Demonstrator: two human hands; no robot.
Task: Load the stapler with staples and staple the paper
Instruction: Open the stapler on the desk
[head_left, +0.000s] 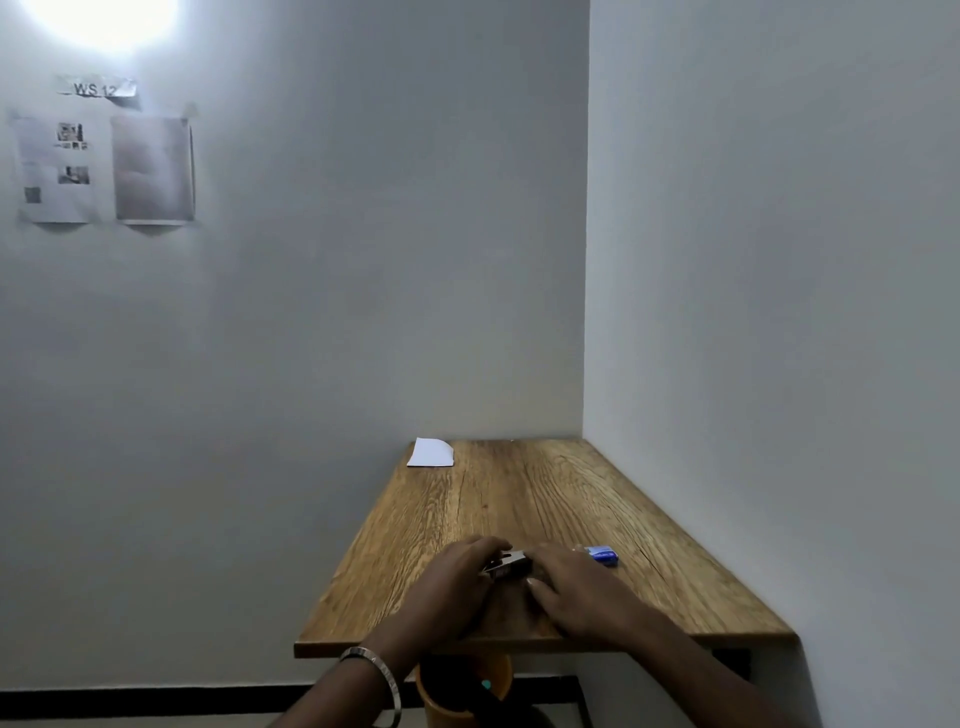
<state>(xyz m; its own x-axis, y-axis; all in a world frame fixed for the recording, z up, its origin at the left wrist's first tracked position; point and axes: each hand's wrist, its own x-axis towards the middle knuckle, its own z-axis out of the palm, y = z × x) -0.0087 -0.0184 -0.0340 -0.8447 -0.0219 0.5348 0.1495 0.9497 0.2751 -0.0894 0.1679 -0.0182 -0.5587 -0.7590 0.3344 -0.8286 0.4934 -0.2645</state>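
A small metal stapler rests on the wooden table, near its front edge. My left hand grips its left end and my right hand covers its right end, so only the middle of the stapler shows. A blue staple box lies on the table just right of my right hand. A white sheet of paper lies at the table's far left corner, against the wall.
The table stands in a corner, with walls behind it and along its right side. An orange bucket stands on the floor under the front edge. Printed sheets are taped to the back wall at upper left.
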